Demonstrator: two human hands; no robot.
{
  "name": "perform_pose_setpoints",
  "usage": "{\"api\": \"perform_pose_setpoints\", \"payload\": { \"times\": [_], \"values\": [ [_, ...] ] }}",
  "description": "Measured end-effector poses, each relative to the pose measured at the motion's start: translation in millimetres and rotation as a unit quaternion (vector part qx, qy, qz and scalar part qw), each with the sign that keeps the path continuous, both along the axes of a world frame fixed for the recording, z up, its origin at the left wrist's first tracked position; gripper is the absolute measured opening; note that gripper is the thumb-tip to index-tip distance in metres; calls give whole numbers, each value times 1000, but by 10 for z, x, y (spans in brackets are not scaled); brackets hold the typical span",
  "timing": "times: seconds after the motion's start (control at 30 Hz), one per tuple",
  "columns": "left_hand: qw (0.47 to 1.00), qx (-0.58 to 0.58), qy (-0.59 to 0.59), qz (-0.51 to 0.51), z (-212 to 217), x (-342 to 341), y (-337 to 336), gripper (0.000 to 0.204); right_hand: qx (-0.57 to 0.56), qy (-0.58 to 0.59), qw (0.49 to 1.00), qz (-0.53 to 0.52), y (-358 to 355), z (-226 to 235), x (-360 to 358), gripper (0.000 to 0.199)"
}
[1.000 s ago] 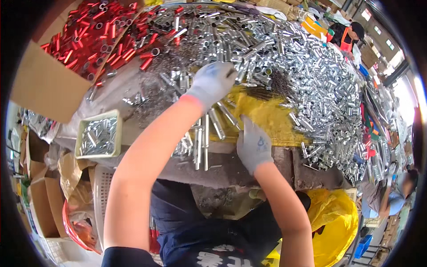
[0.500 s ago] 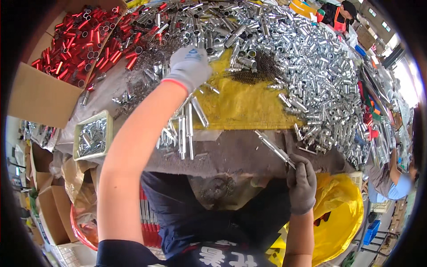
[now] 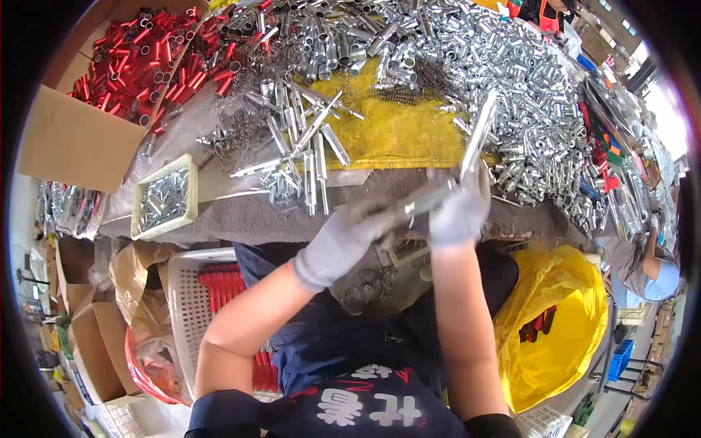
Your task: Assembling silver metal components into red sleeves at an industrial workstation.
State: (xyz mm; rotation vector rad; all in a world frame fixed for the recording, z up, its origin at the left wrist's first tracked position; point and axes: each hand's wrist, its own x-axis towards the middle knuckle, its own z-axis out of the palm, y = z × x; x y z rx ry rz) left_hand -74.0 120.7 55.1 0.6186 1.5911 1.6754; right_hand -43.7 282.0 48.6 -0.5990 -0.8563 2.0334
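While both gloved hands are near each other, the pale-grey gloved left hand (image 3: pixel 339 244) pinches a short-looking silver metal tube (image 3: pixel 420 203) between its bent fingers; this tube extends to the right, its far end reaching the other hand. The pale-grey gloved right hand (image 3: pixel 461 213) has its fingers closed around the lower end of a long shiny silver metal tube (image 3: pixel 478 135), which rises above the grip, tilted slightly to the right. Blur hides whether the two tubes are touching.

Both hands are over the front edge of a table with grey-brown cloth (image 3: pixel 244 223). Just beyond them, a flat yellow sheet (image 3: pixel 405 139) stretches between thin silver rods (image 3: pixel 320 160) at the left and a large heap of silver metal fittings (image 3: pixel 537 139) at the right.

Left of the grip, a cream rectangular plastic tray (image 3: pixel 191 208) contains small silver pieces; farther beyond, a brown cardboard box (image 3: pixel 80 142) stands with red metal tubes (image 3: pixel 135 66). Below left, a white perforated plastic basket (image 3: pixel 186 292) contains red pieces; below right, a yellow plastic bag (image 3: pixel 577 365) holds dark-red pieces.
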Motion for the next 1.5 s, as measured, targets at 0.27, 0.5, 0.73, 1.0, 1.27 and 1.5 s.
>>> {"api": "perform_pose_setpoints", "payload": {
  "times": [0.27, 0.5, 0.73, 1.0, 1.27, 1.5],
  "values": [
    [988, -31, -149, -7, -125, -334, 166, 30, -2, -134, 987, 86, 318, -169, -768, 30],
    [992, 35, -100, 63, -184, -417, 34, 36, 9, -197, 970, 143, 442, -148, -807, 59],
    [960, -135, 237, 57, -41, -398, 51, 39, 71, -185, 922, 331, 137, 76, -415, 67],
    [988, -88, -124, -15, 55, -291, -286, 38, 386, -333, 837, 200, 506, -70, -594, 45],
    [891, 332, -244, 188, -152, -28, -748, 54, 341, -290, 837, 314, 138, 163, 484, 31],
    [856, 412, -237, 203, -95, 308, -431, 22, 561, -248, 685, 393, -293, 205, 1076, 33]
  ]
}}
